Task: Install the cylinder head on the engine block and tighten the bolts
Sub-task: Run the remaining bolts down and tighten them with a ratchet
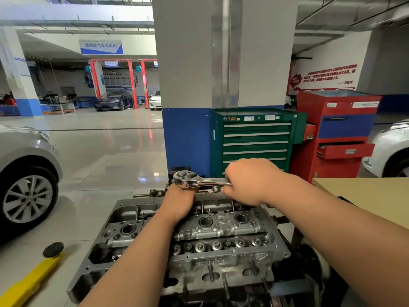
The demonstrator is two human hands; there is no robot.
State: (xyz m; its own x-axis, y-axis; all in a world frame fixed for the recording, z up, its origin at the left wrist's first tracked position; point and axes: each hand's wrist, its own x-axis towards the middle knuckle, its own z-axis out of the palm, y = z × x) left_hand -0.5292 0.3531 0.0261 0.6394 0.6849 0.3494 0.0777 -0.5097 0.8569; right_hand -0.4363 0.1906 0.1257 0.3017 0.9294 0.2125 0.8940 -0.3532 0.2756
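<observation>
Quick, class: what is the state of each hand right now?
Left hand: grips the ratchet wrench just under its head.
Right hand: grips its handle.

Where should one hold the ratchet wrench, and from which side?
Grip the handle end from above, as the right hand does: the ratchet wrench lies level above the cylinder head, so that end likely gives most leverage. The left hand steadies beneath its drive head.

Open floor [99,151] left of the cylinder head [221,227]; green tool cabinet [254,138] (beside a pillar [188,63]) stands behind
</observation>
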